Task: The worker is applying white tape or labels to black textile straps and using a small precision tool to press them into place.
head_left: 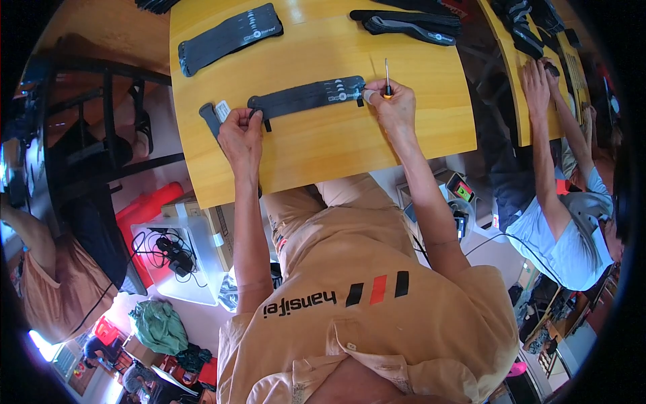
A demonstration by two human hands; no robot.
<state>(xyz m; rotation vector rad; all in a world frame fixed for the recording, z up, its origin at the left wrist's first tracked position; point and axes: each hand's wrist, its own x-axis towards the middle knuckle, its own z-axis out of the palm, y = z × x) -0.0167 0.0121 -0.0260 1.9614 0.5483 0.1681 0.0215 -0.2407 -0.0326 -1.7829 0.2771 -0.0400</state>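
Note:
A flat black fabric strap [309, 96] with white printing lies stretched across the wooden table in front of me. My left hand [241, 137] pinches its left end between thumb and fingers. At the other end, my right hand [392, 108] grips the strap's edge. Tucked in that same hand is a small screwdriver [387, 89] with a yellow and black handle, its thin metal shaft pointing away from me. Short black tabs stick out below both strap ends. A narrow dark strip [210, 120] with a white label [222, 111] lies beside my left hand, partly hidden by it.
Farther off on the table [323, 145] are a black strap stack [232, 39] at left and another strap bundle [407, 27] at right. A co-worker's hands [538, 84] are at the neighbouring table. A clear plastic bin [202, 246] with black cables stands below left.

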